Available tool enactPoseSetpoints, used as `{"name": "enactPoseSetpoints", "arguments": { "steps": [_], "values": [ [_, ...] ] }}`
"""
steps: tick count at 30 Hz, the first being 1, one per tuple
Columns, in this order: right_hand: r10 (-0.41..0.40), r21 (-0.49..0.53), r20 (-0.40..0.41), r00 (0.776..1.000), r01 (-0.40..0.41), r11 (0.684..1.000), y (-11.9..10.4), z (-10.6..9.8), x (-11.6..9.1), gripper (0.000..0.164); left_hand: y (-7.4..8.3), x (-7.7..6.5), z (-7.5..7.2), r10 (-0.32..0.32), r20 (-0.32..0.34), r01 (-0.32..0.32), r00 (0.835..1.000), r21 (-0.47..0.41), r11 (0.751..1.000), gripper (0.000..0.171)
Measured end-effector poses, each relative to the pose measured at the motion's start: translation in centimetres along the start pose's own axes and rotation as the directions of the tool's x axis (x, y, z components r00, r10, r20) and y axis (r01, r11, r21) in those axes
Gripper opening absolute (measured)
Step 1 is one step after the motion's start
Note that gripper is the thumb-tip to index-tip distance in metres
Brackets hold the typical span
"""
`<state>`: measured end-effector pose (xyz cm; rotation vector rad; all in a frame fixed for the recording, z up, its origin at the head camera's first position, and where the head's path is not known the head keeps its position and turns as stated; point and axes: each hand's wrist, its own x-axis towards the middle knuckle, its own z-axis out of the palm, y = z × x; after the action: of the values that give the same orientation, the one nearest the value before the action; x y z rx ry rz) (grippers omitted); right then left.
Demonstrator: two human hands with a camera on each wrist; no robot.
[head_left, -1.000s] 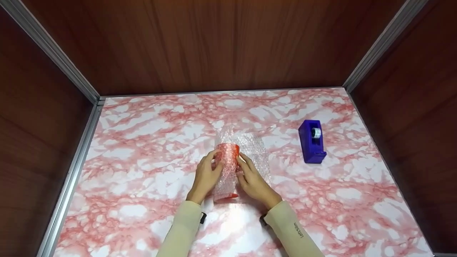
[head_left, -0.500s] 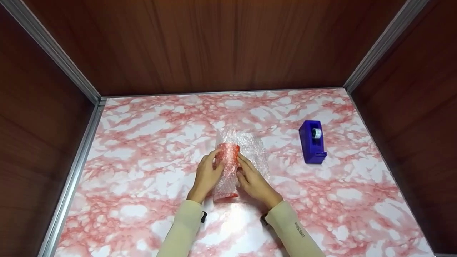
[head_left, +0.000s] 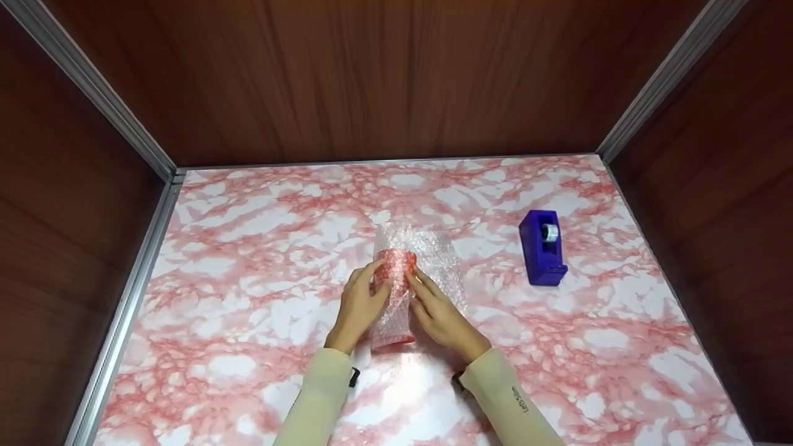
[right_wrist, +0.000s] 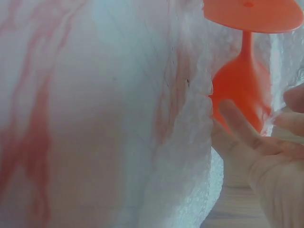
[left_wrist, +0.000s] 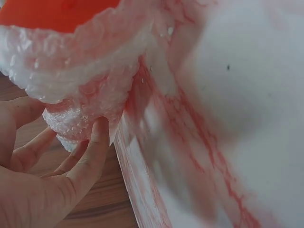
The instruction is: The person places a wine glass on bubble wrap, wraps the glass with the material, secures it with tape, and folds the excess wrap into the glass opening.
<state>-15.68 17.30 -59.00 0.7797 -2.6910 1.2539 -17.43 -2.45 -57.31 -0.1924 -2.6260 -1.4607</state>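
An orange-red stemmed wine glass [right_wrist: 237, 90] lies on its side on the table, its foot toward the person. Bubble wrap [head_left: 391, 322] covers its upper side and left; the right wrist view shows the bowl, stem and foot partly uncovered. My left hand [head_left: 359, 306] grips the wrapped bowl from the left, fingers and thumb curled on the wrap [left_wrist: 76, 114]. From the right, my right hand [head_left: 443, 316] holds the bowl, its fingertips on the glass and at the wrap's edge. More wrap lies flat beneath and to the right [head_left: 443, 260].
A purple tape dispenser [head_left: 543, 248] with a clear roll stands to the right on the pink-and-white marbled table [head_left: 260, 260]. Dark wood panels [head_left: 396, 80] with metal edge rails enclose the back and both sides.
The top layer of bubble wrap has shifted slightly right over the bowl, covering more of its orange right edge. The right fingertips have shifted slightly along that edge; the left hand has barely moved.
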Motion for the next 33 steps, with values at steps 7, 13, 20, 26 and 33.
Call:
{"name": "enactPoseSetpoints", "arguments": {
  "steps": [7, 13, 20, 26, 33],
  "values": [
    [0.051, 0.044, 0.000, 0.999, -0.051, 0.998, -0.08, -0.25, 0.05, 0.052, 0.08, 0.13, -0.04, 0.033, -0.008, -0.034, 0.999, -0.025, 0.999, 0.036],
    [0.085, 0.041, 0.030, 0.996, -0.086, 0.995, -0.13, -0.23, -0.05, 0.057, -0.17, 0.11, -0.02, 0.037, 0.002, -0.037, 0.999, -0.029, 0.999, 0.040],
    [0.089, 0.051, 0.026, 0.996, -0.090, 0.995, -0.16, 0.00, -0.13, 0.057, -0.28, 0.05, -0.08, 0.031, 0.005, -0.031, 1.000, -0.030, 0.999, 0.042],
    [0.096, 0.063, 0.031, 0.995, -0.098, 0.993, -0.14, -0.08, -0.16, 0.057, -0.14, -0.05, -0.10, -0.021, 0.020, 0.022, 1.000, -0.037, 0.999, 0.049],
    [0.081, 0.076, 0.033, 0.996, -0.084, 0.994, -0.11, -0.17, -0.17, 0.058, -0.36, -0.07, 0.01, -0.037, 0.050, 0.039, 0.998, -0.043, 0.998, 0.047]
  ]
}}
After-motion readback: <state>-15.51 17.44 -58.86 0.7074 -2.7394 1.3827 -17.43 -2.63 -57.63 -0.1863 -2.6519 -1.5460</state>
